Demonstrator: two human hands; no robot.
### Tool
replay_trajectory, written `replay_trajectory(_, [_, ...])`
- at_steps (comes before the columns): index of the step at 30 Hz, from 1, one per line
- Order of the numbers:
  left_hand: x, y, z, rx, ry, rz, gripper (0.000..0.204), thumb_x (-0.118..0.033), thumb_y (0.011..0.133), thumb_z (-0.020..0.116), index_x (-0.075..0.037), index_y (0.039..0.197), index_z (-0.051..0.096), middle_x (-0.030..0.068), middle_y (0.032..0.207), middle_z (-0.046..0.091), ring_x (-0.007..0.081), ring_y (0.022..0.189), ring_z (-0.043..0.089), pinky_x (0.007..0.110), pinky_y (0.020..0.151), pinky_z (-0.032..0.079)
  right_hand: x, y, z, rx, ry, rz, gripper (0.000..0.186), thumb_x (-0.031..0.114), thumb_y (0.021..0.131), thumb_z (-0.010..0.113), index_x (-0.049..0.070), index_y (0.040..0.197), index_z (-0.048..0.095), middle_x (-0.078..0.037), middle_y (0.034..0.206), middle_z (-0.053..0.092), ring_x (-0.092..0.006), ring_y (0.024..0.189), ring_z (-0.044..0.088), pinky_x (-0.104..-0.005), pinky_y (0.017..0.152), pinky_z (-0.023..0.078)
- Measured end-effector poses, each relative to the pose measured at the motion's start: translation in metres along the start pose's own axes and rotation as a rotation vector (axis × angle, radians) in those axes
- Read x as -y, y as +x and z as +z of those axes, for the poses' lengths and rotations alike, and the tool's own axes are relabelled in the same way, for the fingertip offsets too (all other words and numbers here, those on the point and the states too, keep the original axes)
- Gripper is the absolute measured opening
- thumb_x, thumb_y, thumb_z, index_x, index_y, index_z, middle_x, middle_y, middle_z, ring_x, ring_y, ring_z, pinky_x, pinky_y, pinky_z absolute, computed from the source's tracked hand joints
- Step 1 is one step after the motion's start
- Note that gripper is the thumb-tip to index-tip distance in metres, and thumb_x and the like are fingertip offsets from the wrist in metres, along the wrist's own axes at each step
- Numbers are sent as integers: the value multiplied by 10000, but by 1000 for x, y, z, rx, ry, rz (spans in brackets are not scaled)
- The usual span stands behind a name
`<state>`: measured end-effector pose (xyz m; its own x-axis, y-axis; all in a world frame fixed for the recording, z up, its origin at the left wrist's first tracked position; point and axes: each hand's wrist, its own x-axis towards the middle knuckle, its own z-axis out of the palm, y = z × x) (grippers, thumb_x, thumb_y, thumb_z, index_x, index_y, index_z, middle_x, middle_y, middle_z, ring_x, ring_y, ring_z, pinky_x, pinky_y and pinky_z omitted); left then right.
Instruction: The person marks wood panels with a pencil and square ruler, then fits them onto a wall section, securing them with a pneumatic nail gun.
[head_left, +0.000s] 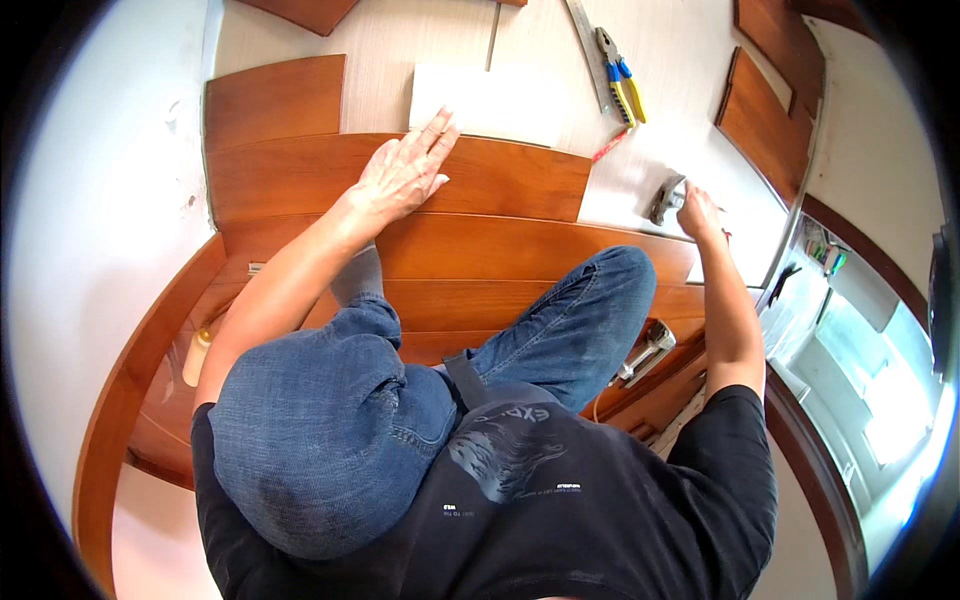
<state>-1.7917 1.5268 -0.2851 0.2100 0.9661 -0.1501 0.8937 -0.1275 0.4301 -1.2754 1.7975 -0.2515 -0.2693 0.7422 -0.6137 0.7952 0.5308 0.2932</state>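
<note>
My left hand (405, 170) lies flat with fingers stretched on a reddish-brown wooden floor plank (500, 178). Its fingertips reach the edge of a white rectangular sheet (480, 100) that lies along the plank's far side. On the right, my right hand (700, 213) is closed around a hammer, whose metal head (665, 199) is just above or on the pale floor beside the plank's right end. Most of the handle is hidden by the fingers. A shorter plank (275, 98) sits against the left wall, beyond the long one.
Pliers with blue and yellow handles (620, 78), a metal ruler (590, 55) and a red marker-like stick (612, 145) lie ahead. Loose planks (765, 125) rest at the right wall. A pale bottle (197, 357) stands left; a metal tool (648, 352) lies beside my knee.
</note>
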Motion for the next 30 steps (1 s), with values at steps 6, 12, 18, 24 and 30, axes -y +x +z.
replay_trajectory(6, [5, -6, -1, 102, 91, -34, 789, -344, 946, 706, -43, 1585, 353, 119, 1688, 272, 241, 1147, 579, 361, 914, 532, 12, -7, 11, 1, -59, -66, 337, 96, 862, 624, -5, 1183, 606, -210, 1177, 668, -391, 1108, 653, -475, 971, 530])
replay_trajectory(12, [-2, 1, -8, 189, 133, -45, 814, -404, 952, 691, -72, 1603, 331, 105, 1697, 253, 232, 1151, 573, 361, 940, 523, -3, 4, -40, -250, 117, -247, 246, 229, 880, 716, 42, 1031, 661, -197, 900, 696, -389, 855, 696, -479, 729, 559])
replay_trajectory(18, [-7, 1, -8, 277, 184, -93, 942, -514, 919, 693, -119, 1643, 237, 102, 1719, 174, 236, 1190, 568, 373, 997, 515, 143, 97, -177, -459, 236, -386, 503, 353, 1010, 614, 28, 1387, 540, -240, 1155, 707, -426, 1039, 690, -492, 902, 555])
replay_trajectory(24, [-15, 0, -7, 253, 248, -78, 996, -546, 886, 708, -121, 1648, 228, 108, 1692, 256, 203, 1049, 575, 340, 863, 512, 260, 97, -238, -202, 60, -483, 272, 260, 969, 544, 52, 1067, 688, -238, 964, 730, -392, 876, 721, -519, 772, 571])
replay_trajectory(30, [-13, -6, -1, 169, 314, -28, 990, -552, 881, 710, -116, 1642, 250, 106, 1660, 325, 180, 924, 544, 317, 785, 489, 257, 137, -226, -332, 93, -430, 237, 219, 966, 543, 57, 1103, 648, -187, 831, 744, -369, 751, 741, -487, 622, 582])
